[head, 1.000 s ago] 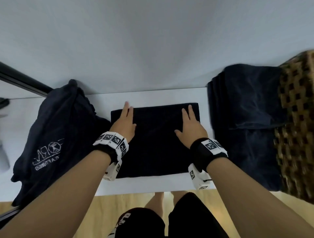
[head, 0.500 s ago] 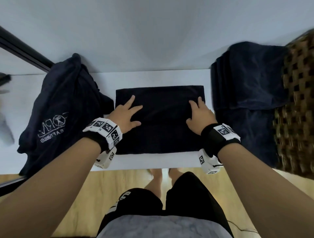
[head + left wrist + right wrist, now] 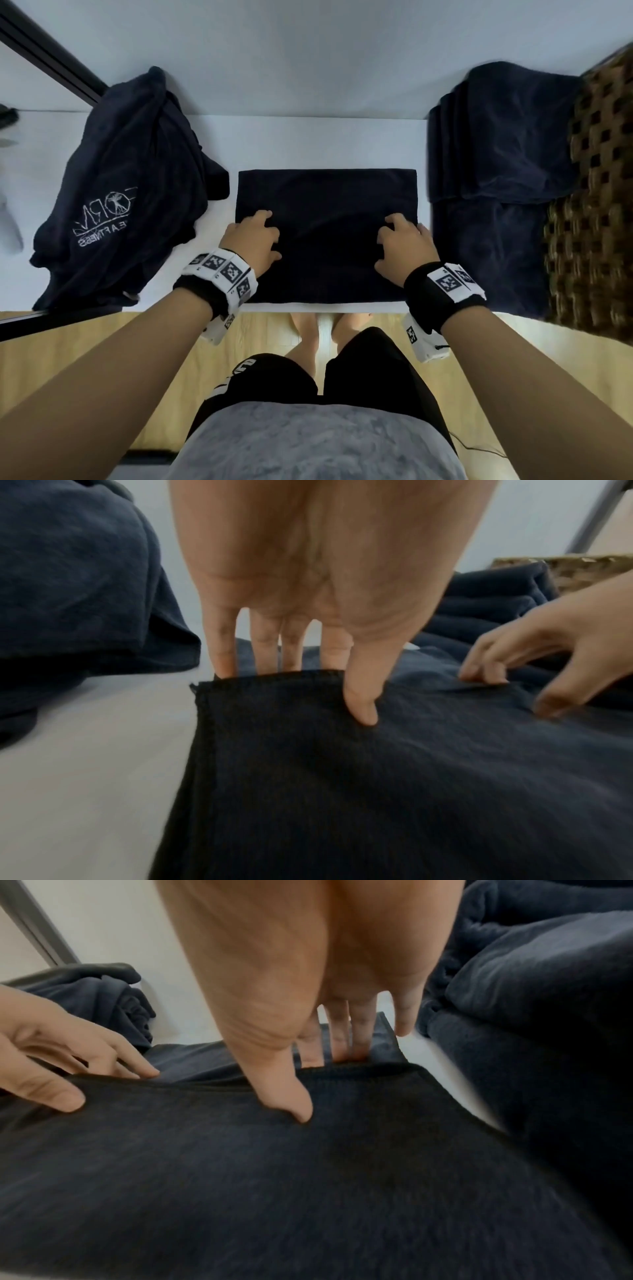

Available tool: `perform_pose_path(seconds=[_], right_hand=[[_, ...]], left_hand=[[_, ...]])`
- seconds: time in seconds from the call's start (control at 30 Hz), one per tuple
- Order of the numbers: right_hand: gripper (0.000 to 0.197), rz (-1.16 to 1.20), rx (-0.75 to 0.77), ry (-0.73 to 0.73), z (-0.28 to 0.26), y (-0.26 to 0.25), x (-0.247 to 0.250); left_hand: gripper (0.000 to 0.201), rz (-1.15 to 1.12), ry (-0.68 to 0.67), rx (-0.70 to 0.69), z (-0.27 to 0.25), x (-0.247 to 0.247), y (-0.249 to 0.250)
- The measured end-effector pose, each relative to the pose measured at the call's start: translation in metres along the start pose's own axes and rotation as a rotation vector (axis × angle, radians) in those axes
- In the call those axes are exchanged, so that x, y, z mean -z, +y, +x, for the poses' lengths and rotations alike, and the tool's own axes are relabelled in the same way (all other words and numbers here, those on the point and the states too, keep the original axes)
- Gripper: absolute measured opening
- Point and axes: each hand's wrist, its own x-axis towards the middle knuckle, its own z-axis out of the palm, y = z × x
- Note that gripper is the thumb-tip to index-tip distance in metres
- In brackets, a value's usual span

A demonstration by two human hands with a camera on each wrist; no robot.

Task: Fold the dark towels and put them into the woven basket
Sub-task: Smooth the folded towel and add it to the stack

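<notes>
Two hands (image 3: pixel 253 240) (image 3: pixel 404 246); three dark towel lots (image 3: pixel 327 236) (image 3: pixel 123 205) (image 3: pixel 496 154); one woven basket (image 3: pixel 596 205).

White bench (image 3: pixel 308 144), as I see it: folded dark towel (image 3: pixel 327 205) at centre; crumpled dark garment with white logo (image 3: pixel 116 212) at left; dark towel pile (image 3: pixel 496 178) at right, beside woven basket (image 3: pixel 603 212).
</notes>
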Motion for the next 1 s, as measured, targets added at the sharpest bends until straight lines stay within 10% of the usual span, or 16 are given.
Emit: perform_pose_path(seconds=[0.3,0.5,0.73,1.0], right_hand=[[0.029,0.164,-0.018,0.264,0.033,0.021,0.047],[0.037,0.128,-0.119,0.087,0.053,0.030,0.038],[0.021,0.697,-0.265,0.463,0.062,0.034,0.043],[0.046,0.699,-0.332,0.385,0.069,0.036,0.029]], left_hand=[[0.018,-0.444,0.191,0.070,0.018,0.056,-0.030],[0.028,-0.448,0.127,0.208,0.034,0.037,-0.040],[0.011,-1.073,0.354,0.378,0.036,0.031,-0.054],[0.046,-0.858,0.364,0.563,0.049,0.020,-0.048]])
